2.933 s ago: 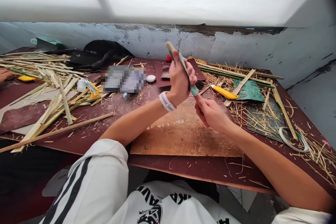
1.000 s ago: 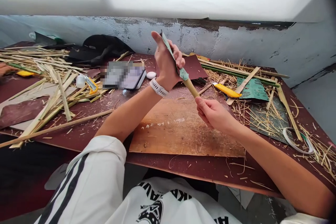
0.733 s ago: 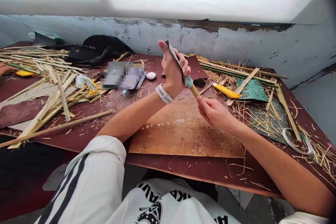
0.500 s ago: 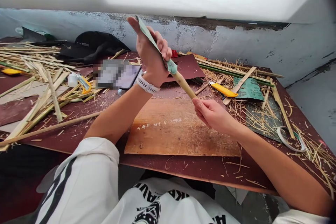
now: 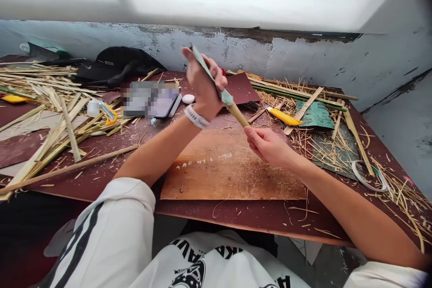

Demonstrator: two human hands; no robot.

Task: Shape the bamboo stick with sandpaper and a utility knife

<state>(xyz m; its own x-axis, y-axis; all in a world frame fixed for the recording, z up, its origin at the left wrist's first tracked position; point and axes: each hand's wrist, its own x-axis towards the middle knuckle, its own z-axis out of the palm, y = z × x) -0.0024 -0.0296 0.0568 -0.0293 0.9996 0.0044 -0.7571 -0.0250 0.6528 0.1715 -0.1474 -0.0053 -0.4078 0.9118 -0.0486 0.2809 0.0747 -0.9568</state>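
Note:
My left hand (image 5: 201,87) is wrapped around a green sheet of sandpaper (image 5: 227,97), blurred by motion. The sandpaper is folded about the upper part of a pale bamboo stick (image 5: 238,114), whose far end is hidden by the hand and paper. Lower down, my right hand (image 5: 265,143) grips the stick's near end with closed fingers. Stick and hands are held above a worn wooden board (image 5: 232,175) that lies on the dark red table (image 5: 256,220).
Bamboo strips (image 5: 43,139) are heaped at the left, near a phone (image 5: 162,101) and a small bottle (image 5: 93,108). To the right lie a yellow utility knife (image 5: 285,116), another sandpaper sheet (image 5: 315,114), a tape roll (image 5: 369,175) and shavings. Black cloth (image 5: 121,65) rests by the wall.
My left hand and the sandpaper have moved down and to the right, leaving less bare stick between my hands. A round white object beside the phone is now uncovered.

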